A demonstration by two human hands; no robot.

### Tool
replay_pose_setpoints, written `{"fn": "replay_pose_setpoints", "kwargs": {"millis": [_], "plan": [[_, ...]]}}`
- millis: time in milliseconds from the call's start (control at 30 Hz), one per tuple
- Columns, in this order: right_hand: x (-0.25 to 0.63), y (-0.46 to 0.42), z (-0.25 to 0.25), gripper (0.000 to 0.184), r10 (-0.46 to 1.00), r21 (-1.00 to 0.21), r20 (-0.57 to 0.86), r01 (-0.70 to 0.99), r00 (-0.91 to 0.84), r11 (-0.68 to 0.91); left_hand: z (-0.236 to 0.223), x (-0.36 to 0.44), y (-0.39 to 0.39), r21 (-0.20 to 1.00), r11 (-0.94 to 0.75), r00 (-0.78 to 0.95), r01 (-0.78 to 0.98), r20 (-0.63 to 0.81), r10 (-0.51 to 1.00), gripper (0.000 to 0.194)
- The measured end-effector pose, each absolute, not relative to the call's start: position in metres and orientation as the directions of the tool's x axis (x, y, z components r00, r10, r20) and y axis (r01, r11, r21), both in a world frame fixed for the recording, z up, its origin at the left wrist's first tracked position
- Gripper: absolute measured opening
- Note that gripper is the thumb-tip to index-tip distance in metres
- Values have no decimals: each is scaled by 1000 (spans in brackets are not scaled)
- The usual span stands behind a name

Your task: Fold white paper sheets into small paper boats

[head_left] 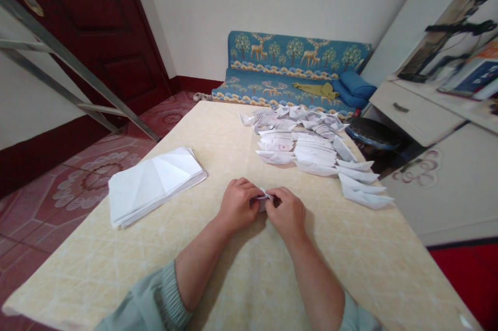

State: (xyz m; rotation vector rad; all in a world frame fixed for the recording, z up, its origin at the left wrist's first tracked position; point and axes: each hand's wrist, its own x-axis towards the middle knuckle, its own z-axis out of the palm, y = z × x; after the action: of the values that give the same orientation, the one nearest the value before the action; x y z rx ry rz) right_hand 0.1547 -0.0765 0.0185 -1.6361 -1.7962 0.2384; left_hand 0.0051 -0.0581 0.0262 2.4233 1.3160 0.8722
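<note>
My left hand (238, 203) and my right hand (288, 212) are pressed together over a small folded piece of white paper (264, 197) on the beige table (218, 269). Both hands have their fingers curled and pinched on the paper, which is mostly hidden between them. A stack of flat white paper sheets (152, 182) lies to the left of my left hand. Several folded white paper boats (311, 149) are piled beyond and to the right of my right hand.
Behind the table stands a blue sofa bed with a deer pattern (288, 69). A white cabinet with a drawer (416, 110) is at the right, a dark stool (373, 134) beside it. A dark red door (93, 25) and metal ladder rails (70, 66) are at the left.
</note>
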Motion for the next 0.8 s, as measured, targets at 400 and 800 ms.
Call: {"fn": "replay_pose_setpoints", "kwargs": {"millis": [400,800], "plan": [[155,-73,15,33,932,-608,354,775,74,170,32,5,-58,363,-592,479,720,356,802,19],[153,-76,18,22,921,-551,385,784,-65,286,27,5,-57,482,-502,346,718,379,858,19]]}}
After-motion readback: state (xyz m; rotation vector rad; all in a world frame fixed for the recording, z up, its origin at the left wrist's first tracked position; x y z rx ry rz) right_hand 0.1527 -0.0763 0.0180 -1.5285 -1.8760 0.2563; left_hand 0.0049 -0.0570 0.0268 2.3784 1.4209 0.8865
